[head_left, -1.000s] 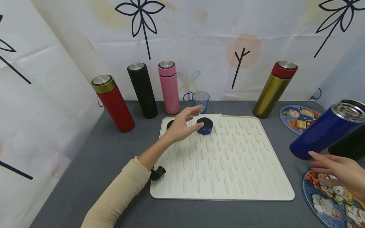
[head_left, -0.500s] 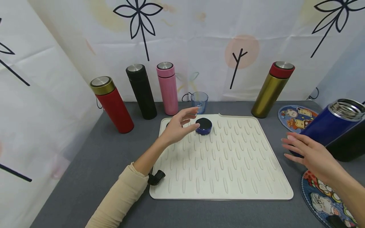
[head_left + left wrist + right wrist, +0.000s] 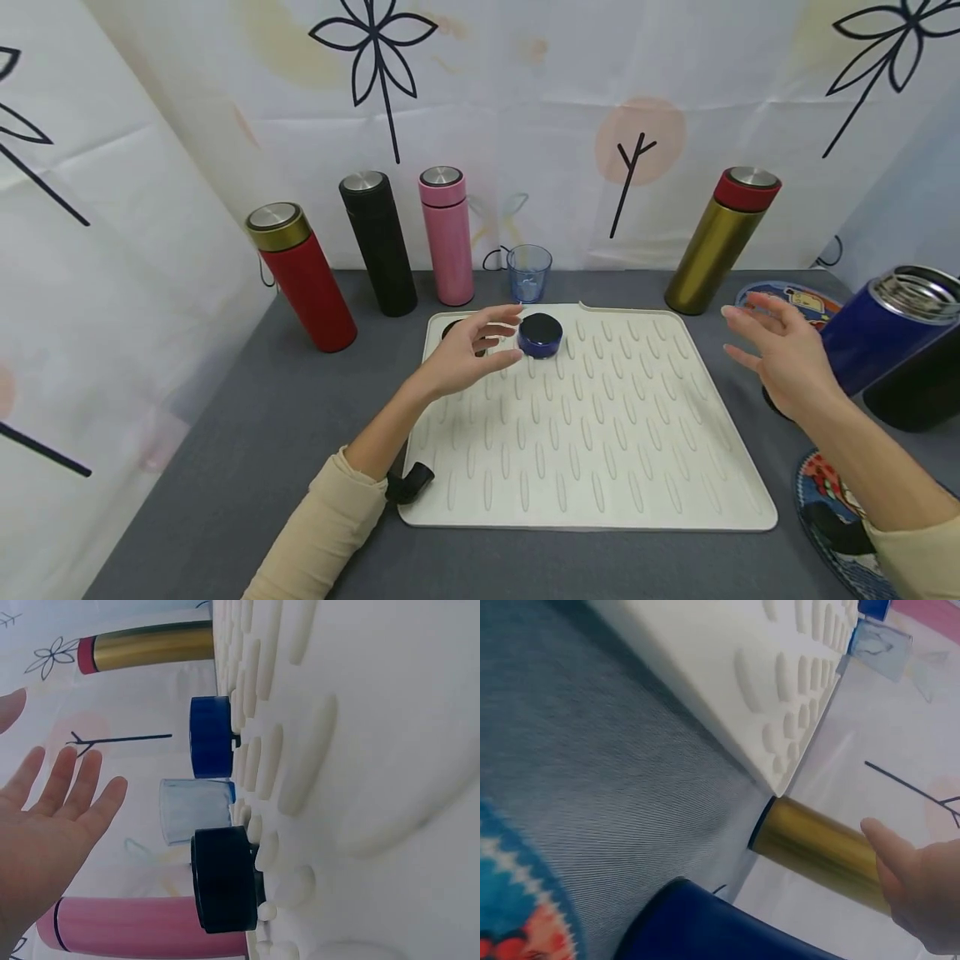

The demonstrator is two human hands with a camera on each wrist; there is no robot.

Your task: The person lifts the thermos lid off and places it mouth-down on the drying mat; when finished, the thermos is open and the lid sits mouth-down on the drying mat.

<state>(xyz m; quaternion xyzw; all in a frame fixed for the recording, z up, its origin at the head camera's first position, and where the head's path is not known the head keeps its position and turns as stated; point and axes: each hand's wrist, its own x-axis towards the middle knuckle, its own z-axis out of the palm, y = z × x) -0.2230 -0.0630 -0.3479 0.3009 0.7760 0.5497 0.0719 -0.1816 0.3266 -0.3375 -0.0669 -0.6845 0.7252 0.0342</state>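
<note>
White cloth point(image 3: 547, 75) with black line drawings at 12 o'clock, grey desk point(image 3: 570, 567) in front, clock centred on a pale ribbed mat point(image 3: 585, 512) in the head view. Beyond the mat's edge, from 10 to 11 o'clock: red bottle point(image 3: 311, 292), black bottle point(image 3: 380, 250), pink bottle point(image 3: 447, 246), then clear blue cup point(image 3: 529, 279), near the far rim. At 1 o'clock, gold bottle point(image 3: 701, 254), just past the far right corner.

At 11 o'clock, just inside the far edge, blue lid point(image 3: 540, 337) with dark top, resting on the mat. Nearer the far left corner, dark lid point(image 3: 225, 881), in the head view mostly behind the left hand point(image 3: 467, 354). Left fingers wide of the thumb, holding nothing, apart from both lids in the left wrist view.

Between 2 and 3 o'clock, right hand point(image 3: 783, 354), fingers loosely spread, gripping nothing, partly covering the open-mouthed blue bottle point(image 3: 885, 342); contact impossible to tell. Farther out, dark bottle point(image 3: 912, 390), cut by the frame edge. Patterned coaster point(image 3: 828, 475) at 4 o'clock, only a thin strip of desk from the mat's right edge; second coaster point(image 3: 802, 298) at 2 o'clock.

Widest room for moving between lids and near edge, toward 6 o'clock.
</note>
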